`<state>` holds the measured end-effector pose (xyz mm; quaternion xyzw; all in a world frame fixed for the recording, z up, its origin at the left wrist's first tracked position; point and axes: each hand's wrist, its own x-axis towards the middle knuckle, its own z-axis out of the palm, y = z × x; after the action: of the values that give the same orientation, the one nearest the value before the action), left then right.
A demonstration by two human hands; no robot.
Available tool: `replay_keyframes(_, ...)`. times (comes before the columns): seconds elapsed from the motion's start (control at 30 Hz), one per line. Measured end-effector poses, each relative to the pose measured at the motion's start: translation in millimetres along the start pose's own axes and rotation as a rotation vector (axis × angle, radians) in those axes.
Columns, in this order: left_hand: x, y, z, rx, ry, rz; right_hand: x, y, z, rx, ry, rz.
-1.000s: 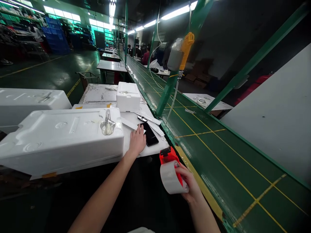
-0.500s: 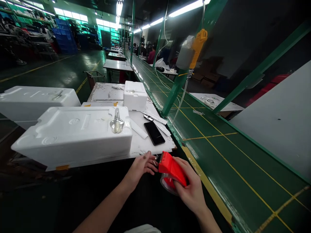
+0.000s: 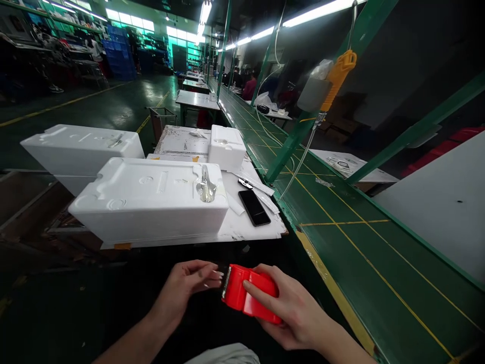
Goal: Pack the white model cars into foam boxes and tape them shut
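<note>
My right hand [image 3: 291,308] grips a red tape dispenser [image 3: 250,293] from its right side, the thumb lying across its top. The toothed cutter edge of the dispenser points left. Just off that edge, my left hand [image 3: 191,283] has its fingers pinched together; a clear, glinting strip that looks like tape shows at the fingertips. Both hands are in front of the table, over a dark area. Beyond them a white foam box [image 3: 151,217] lies on the table, with a shiny piece [image 3: 206,186] at the right end of its lid.
Behind stand two more foam boxes, one at left [image 3: 87,151] and a smaller one [image 3: 227,151]. A black phone [image 3: 254,207] lies on the white table [image 3: 238,233]. A green conveyor [image 3: 352,253] runs along the right, beside a green post [image 3: 290,154] with an orange-handled tool [image 3: 338,81].
Both hands have moved left and down with the tape dispenser. The dispenser has turned, hiding the tape roll. My left fingers have closed from a spread position, and the view has shifted left.
</note>
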<state>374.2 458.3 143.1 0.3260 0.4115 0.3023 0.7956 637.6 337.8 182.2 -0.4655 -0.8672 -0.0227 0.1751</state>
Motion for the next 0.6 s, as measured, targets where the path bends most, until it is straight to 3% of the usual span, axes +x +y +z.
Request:
replay_keyframes(0.1,-10.2,31.9,-43.9,0.028,0.214,0.020,-8.8,5.8,-9.6,-0.088,0.016,-0.047)
replay_keyframes(0.17,-16.1,45.9,-66.6,0.069,0.267,0.041,-11.8,9.9,-12.0,-0.141,-0.010,-0.060)
replay_keyframes(0.27,-27.1,49.3,-74.7,0.146,0.266,0.142,-8.4,13.9,-9.3,-0.205,-0.046,-0.049)
replay_keyframes(0.33,-35.9,41.2,-61.8,0.210,0.259,0.252,-2.5,13.7,-6.2,-0.262,-0.068,-0.020)
replay_keyframes(0.4,-43.6,27.3,-38.1,0.358,0.223,0.405,4.3,9.8,-3.4,-0.340,-0.098,0.033)
replay_keyframes(0.47,-47.7,9.5,-9.5,0.582,0.117,0.714,10.7,3.0,-1.2,-0.424,-0.128,0.119)
replay_keyframes(0.53,-47.9,-9.5,16.5,0.782,-0.024,1.142,16.1,-1.8,-0.7,-0.481,-0.137,0.208)
replay_keyframes(0.6,-47.7,-25.6,33.0,0.904,-0.086,1.443,20.2,3.1,-4.7,-0.500,-0.123,0.300)
